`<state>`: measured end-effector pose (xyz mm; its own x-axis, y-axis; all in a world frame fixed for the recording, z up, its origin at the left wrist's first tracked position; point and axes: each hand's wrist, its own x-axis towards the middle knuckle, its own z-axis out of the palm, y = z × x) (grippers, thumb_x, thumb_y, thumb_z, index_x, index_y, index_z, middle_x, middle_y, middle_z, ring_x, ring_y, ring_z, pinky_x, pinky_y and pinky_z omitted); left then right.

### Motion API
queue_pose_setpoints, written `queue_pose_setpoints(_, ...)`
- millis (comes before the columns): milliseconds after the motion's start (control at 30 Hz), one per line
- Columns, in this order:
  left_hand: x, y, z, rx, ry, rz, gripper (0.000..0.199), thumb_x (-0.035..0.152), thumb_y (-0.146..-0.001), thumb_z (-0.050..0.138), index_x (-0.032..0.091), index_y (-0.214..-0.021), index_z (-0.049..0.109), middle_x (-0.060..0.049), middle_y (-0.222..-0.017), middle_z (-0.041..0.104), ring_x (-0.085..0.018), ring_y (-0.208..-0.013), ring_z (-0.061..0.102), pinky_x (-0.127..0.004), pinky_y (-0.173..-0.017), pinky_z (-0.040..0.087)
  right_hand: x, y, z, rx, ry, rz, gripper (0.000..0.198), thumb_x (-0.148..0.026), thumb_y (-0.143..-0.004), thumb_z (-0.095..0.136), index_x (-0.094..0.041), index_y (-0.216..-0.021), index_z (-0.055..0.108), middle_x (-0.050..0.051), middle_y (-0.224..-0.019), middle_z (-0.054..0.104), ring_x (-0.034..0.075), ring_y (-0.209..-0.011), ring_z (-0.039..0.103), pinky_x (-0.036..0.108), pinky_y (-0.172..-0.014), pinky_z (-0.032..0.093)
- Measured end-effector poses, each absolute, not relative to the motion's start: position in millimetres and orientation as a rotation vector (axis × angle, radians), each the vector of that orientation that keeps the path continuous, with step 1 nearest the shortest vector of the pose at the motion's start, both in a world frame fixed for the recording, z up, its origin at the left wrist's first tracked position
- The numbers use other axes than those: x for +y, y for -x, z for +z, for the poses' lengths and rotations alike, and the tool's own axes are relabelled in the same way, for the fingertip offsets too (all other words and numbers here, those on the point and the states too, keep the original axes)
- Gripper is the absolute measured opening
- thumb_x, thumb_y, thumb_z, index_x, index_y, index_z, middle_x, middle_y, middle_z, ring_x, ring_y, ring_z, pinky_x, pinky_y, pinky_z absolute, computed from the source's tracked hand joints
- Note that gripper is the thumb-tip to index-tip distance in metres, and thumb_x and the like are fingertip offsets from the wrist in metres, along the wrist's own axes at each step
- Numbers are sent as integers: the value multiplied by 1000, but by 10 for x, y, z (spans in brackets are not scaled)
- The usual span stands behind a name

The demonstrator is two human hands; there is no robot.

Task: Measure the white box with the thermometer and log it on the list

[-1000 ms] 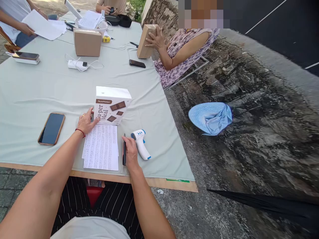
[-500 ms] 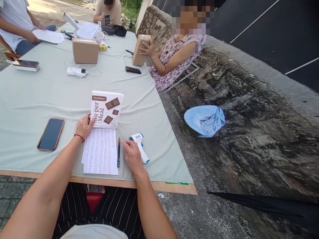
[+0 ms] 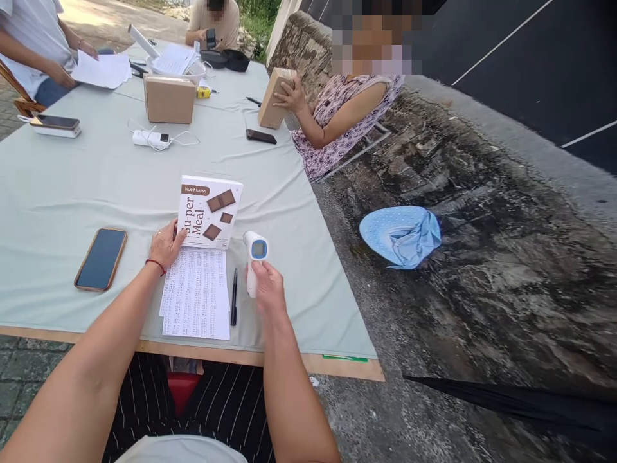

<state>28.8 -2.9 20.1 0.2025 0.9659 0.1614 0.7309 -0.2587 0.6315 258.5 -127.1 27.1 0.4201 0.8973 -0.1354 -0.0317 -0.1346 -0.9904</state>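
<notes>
My left hand (image 3: 166,243) grips the lower left corner of a white box (image 3: 212,212) printed with brown chocolate bars and "Su-per Meal". The box stands on the table, tilted back a little, at the top of some printed sheets (image 3: 197,296). In my right hand (image 3: 268,283) is a white and blue infrared thermometer (image 3: 255,247), held upright with its small screen toward me. My thumb lies just below that screen; the other fingers are mostly hidden behind the handle. Between the sheets and my right hand lies a black pen (image 3: 234,297).
A phone in a brown case (image 3: 101,258) lies to the left on the cloth-covered table (image 3: 144,173). Farther back are a cardboard box (image 3: 168,100), a white cabled device (image 3: 151,139) and another phone (image 3: 261,136). A person at right holds a carton (image 3: 276,98); two others sit farther away.
My right hand has taken hold of the thermometer, which was lying on the cloth, and turned it upright with its screen facing me. The left hand stays on the white box.
</notes>
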Motion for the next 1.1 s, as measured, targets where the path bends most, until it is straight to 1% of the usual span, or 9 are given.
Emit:
queue_pose_setpoints(100,-22,-278,193,1584,-2074,747,53,54,-98,29,22,-133,52,-9,-107,67,-29,-103,57,-46,-94,39,-977,-2317,474,-748,1213,1078,38,-56,-68,68,-21,-72,54,-4,-59,49,12,-57,43,25,-54,36)
queue_pose_setpoints(167,-16,-269,179,1581,-2079,741,54,55,-98,28,22,-134,52,-9,-106,67,-28,-102,57,-46,-94,39,-801,-2198,575,-769,1152,1095,39,-57,-67,69,-21,-69,52,-5,-58,47,11,-55,41,25,-52,34)
queue_pose_setpoints(233,-10,-263,162,1581,-2087,737,55,56,-98,28,22,-135,51,-10,-107,67,-28,-103,57,-46,-94,40,-670,-2128,623,-801,1139,1097,42,-59,-67,69,-21,-67,51,-6,-57,45,10,-54,39,24,-51,31)
queue_pose_setpoints(333,1,-258,134,1585,-2095,727,55,55,-99,28,22,-136,51,-11,-113,66,-29,-109,56,-46,-97,39,-575,-2078,616,-813,1123,1111,45,-62,-66,70,-22,-69,51,-6,-58,44,9,-56,37,24,-51,31)
queue_pose_setpoints(500,18,-253,103,1584,-2101,697,54,53,-99,28,22,-137,52,-12,-119,65,-29,-114,54,-47,-99,37,-570,-2040,578,-789,1084,1106,47,-64,-66,70,-21,-71,52,-6,-61,47,9,-55,39,25,-52,33)
queue_pose_setpoints(633,21,-251,91,1584,-2104,696,56,54,-99,27,22,-137,51,-12,-121,64,-29,-116,53,-47,-100,36,-570,-2038,581,-772,1115,1154,51,-69,-64,69,-21,-76,56,-5,-61,49,10,-54,41,25,-51,34)
queue_pose_setpoints(833,12,-252,102,1581,-2103,683,55,52,-99,27,21,-137,51,-13,-123,63,-29,-116,54,-47,-100,36,-556,-2042,564,-779,1118,1106,48,-65,-65,71,-21,-75,55,-5,-66,52,10,-58,43,25,-53,35)
queue_pose_setpoints(967,11,-250,109,1569,-2106,683,54,53,-99,27,21,-136,51,-12,-123,63,-29,-115,54,-47,-100,37,-546,-2022,572,-732,1078,1152,47,-62,-64,73,-20,-73,55,-5,-65,52,9,-55,43,25,-51,34)
queue_pose_setpoints(1100,12,-250,115,1568,-2117,704,55,55,-98,29,20,-135,51,-12,-117,65,-29,-110,56,-47,-97,39,-588,-2010,653,-707,1060,1178,46,-60,-61,76,-20,-72,56,-5,-64,52,10,-56,44,25,-53,37)
